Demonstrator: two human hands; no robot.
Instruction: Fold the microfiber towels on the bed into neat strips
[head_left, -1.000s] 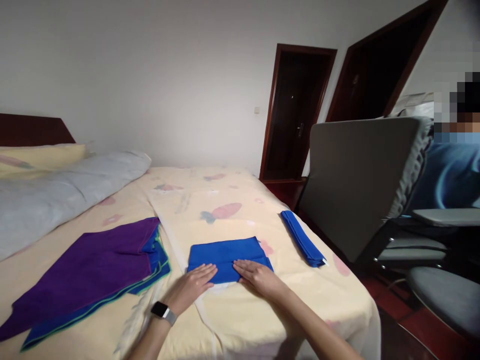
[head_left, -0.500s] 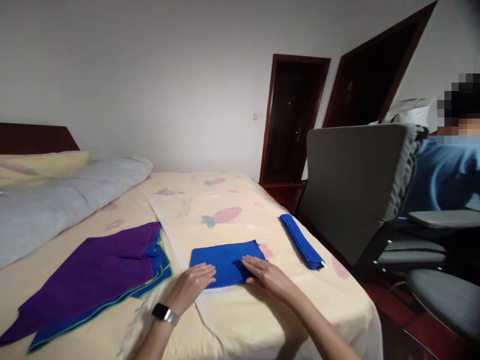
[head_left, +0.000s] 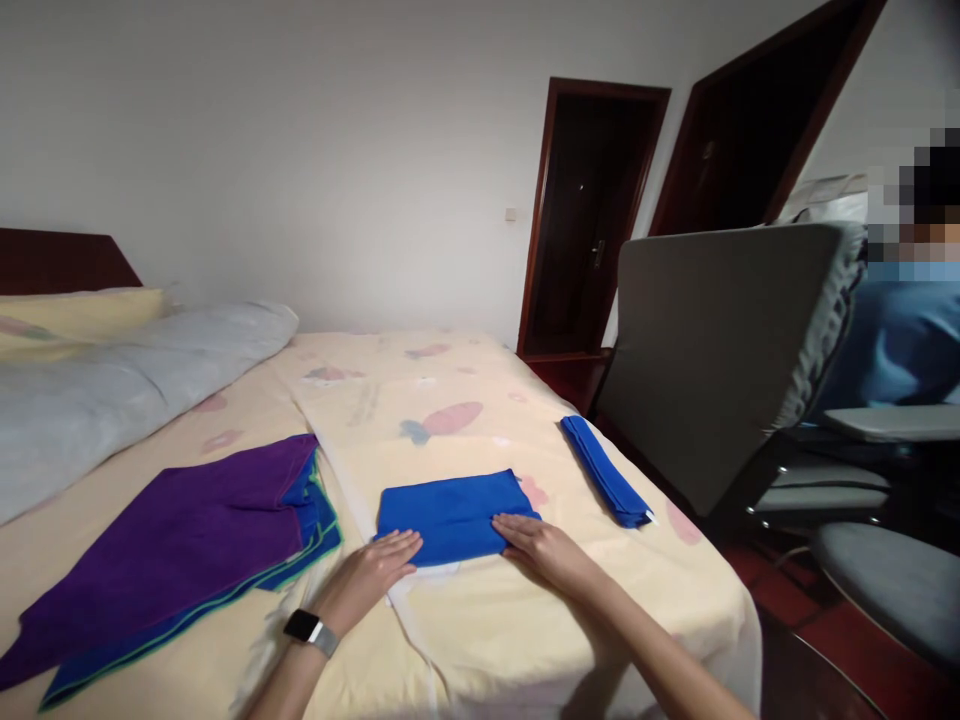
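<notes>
**Folded blue cloth (head_left: 454, 508): light, limp, and best held at both ends**

From the head camera, the only view, the cloth lies on the bed sheet (head_left: 480, 640), to the right of the purple garment (head_left: 195, 540) and apart from it. It should weigh little, bend easily and be in no danger of breaking; the likelier trouble is layers sliding or the fold opening if only the top is pinched. A sound hold would put fingers under both short ends, with thumbs above, taking all layers together.

The left hand (head_left: 381, 565) rests on the near left corner and the right hand (head_left: 547, 548) on the right end. On both, the fingers are straight and laid flat; neither is clamped on anything.

The cloth looks matt, plain, bright blue, a rough oblong with a faint crease across it and a slightly uneven right edge. Farther right of the purple garment lies a narrow blue bundle (head_left: 604, 472).
</notes>
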